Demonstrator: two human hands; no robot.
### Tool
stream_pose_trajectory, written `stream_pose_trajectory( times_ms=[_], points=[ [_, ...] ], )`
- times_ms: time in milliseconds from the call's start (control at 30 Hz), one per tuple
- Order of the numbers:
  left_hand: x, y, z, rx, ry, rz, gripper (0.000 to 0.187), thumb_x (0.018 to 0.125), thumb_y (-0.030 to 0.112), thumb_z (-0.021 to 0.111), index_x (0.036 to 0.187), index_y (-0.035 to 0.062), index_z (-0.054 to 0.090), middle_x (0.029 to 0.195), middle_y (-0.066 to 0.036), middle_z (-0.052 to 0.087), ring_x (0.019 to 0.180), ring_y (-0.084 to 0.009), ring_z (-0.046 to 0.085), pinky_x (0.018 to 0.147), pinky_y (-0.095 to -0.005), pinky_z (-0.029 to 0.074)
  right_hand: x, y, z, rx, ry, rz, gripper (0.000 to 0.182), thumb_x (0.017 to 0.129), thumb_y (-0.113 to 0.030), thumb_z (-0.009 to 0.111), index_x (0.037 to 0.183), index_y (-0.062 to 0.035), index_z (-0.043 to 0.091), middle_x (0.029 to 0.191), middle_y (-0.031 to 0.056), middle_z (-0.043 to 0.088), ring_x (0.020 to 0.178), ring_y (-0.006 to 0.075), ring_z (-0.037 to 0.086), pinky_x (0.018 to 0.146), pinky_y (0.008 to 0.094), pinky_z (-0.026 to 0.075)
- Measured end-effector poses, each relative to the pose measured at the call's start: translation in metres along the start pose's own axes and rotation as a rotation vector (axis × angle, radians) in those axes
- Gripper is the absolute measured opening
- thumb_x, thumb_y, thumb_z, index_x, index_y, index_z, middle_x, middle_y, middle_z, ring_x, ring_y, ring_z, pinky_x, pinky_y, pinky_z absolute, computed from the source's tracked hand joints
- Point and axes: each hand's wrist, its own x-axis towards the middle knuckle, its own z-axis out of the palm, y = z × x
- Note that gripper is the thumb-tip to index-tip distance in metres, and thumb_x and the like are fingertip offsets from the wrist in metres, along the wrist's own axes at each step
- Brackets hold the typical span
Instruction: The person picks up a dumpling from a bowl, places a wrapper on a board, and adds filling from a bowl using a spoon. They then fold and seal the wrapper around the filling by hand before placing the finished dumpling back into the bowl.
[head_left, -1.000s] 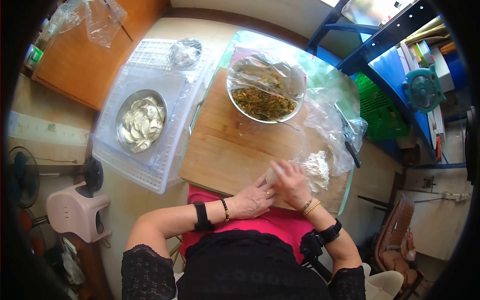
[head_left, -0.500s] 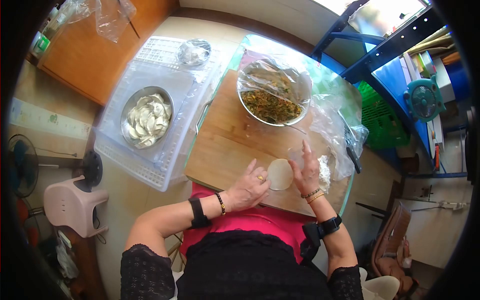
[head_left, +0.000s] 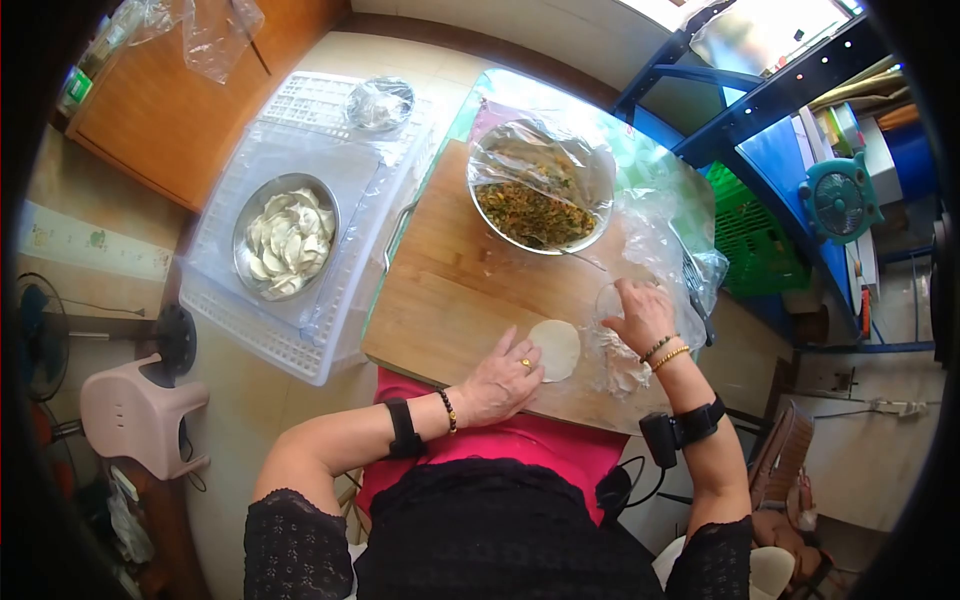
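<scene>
A pale round dough wrapper lies flat on the wooden board. My left hand rests at its left edge, fingers stretched out and fingertips touching the dough. To the right, my right hand has its thumb and fingers bent around the side of a clear round thing, perhaps a glass; the palm hides part of it. White flour is heaped just below that hand. Farther up the board stands a metal bowl of chopped filling, partly covered by clear plastic film.
Left of the board, a metal bowl of folded dumplings sits on a clear plastic bin lid. A film-wrapped bowl is behind it. Crumpled plastic lies along the board's right side, near a green crate.
My right hand has left the wrapper's right side and moved right, to the clear round thing, which also sits farther right. My left hand stays by the wrapper, its fingers flatter.
</scene>
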Motion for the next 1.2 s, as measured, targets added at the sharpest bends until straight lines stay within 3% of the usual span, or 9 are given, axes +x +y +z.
stream_pose_trajectory(
  times_ms=[233,333,400,467,567,733,967,1133,1200],
  points=[
    [-0.012,-0.007,-0.013,-0.268,0.224,-0.079,0.033,0.079,0.016,0.068,0.107,0.0006,0.06,0.115,-0.019,0.056,0.111,-0.0355,0.053,0.099,-0.0485,0.041,0.03,-0.023,-0.002,-0.21,-0.189,-0.003,0.034,0.07,-0.03,0.076,0.091,-0.0071,0.064,0.095,0.0106,0.065,0.099,0.029,0.061,0.087,0.0429,0.042],
    [-0.018,-0.009,-0.021,-0.48,0.307,-0.266,0.027,0.083,0.014,0.065,0.105,-0.0009,0.061,0.104,-0.017,0.061,0.1,-0.0332,0.059,0.089,-0.0402,0.047,0.026,-0.033,0.004,-0.267,0.035,-0.083,0.028,0.069,-0.027,0.074,0.087,-0.0078,0.064,0.098,0.0093,0.063,0.105,0.0262,0.057,0.09,0.0421,0.039],
    [-0.024,-0.012,-0.027,-0.731,0.22,-0.583,0.026,0.087,0.015,0.063,0.107,-0.0018,0.062,0.095,-0.015,0.064,0.093,-0.0288,0.063,0.082,-0.0348,0.05,0.013,-0.047,0.011,-0.166,0.509,-0.291,0.007,0.077,-0.015,0.059,0.078,-0.0095,0.063,0.092,0.0127,0.062,0.101,0.0253,0.056,0.09,0.043,0.037],
    [-0.031,-0.017,-0.015,-0.746,0.299,-0.591,0.024,0.092,0.016,0.058,0.107,-0.0034,0.062,0.092,-0.013,0.067,0.085,-0.0216,0.065,0.076,-0.0305,0.052,-0.013,-0.071,0.008,-0.057,0.35,-0.343,0.007,0.076,-0.016,0.058,0.077,-0.01,0.061,0.087,0.0102,0.062,0.093,0.0246,0.057,0.087,0.0428,0.038],
    [-0.036,-0.022,-0.009,-1.223,0.201,-0.824,0.025,0.098,0.017,0.053,0.106,-0.0047,0.062,0.096,-0.009,0.067,0.085,-0.0136,0.065,0.076,-0.0259,0.054,-0.047,-0.101,0.026,-0.02,0.15,-0.396,0.008,0.077,-0.017,0.058,0.077,-0.0097,0.061,0.082,0.0084,0.062,0.085,0.0246,0.058,0.086,0.0424,0.037],
    [-0.03,-0.015,-0.013,-1.382,0.08,-0.977,0.03,0.1,0.024,0.051,0.11,-0.0029,0.06,0.1,-0.011,0.066,0.09,-0.0166,0.066,0.079,-0.0282,0.054,-0.061,-0.113,0.055,-0.093,0.099,-0.397,0.007,0.075,-0.017,0.06,0.073,-0.0098,0.06,0.072,0.008,0.06,0.078,0.0247,0.059,0.083,0.042,0.039],
    [-0.017,-0.013,-0.016,-1.667,-0.072,-1.105,0.053,0.102,0.041,0.041,0.121,-0.007,0.051,0.112,-0.021,0.062,0.101,-0.0258,0.064,0.088,-0.0359,0.053,-0.057,-0.101,0.058,-0.024,0.062,-0.323,0.009,0.076,-0.017,0.06,0.078,-0.0097,0.063,0.075,0.0076,0.065,0.079,0.0241,0.062,0.082,0.0409,0.039],
    [0.005,-0.018,-0.008,-1.923,-0.152,-1.202,0.057,0.101,0.045,0.04,0.124,-0.0057,0.048,0.121,-0.024,0.057,0.111,-0.0316,0.058,0.095,-0.0428,0.048,-0.057,-0.093,0.014,0.521,0.033,-0.062,0.011,0.075,-0.02,0.063,0.07,-0.0103,0.065,0.069,0.0098,0.066,0.071,0.0273,0.065,0.073,0.0393,0.042],
    [0.017,-0.025,0.01,-2.068,-0.208,-1.162,0.056,0.1,0.047,0.042,0.125,-0.0036,0.048,0.122,-0.022,0.057,0.112,-0.0329,0.057,0.096,-0.0452,0.047,-0.06,-0.094,0.011,0.61,0.088,-0.11,0.008,0.074,-0.018,0.068,0.074,-0.0092,0.069,0.065,0.0115,0.066,0.058,0.0275,0.066,0.058,0.0354,0.054]
  ],
)
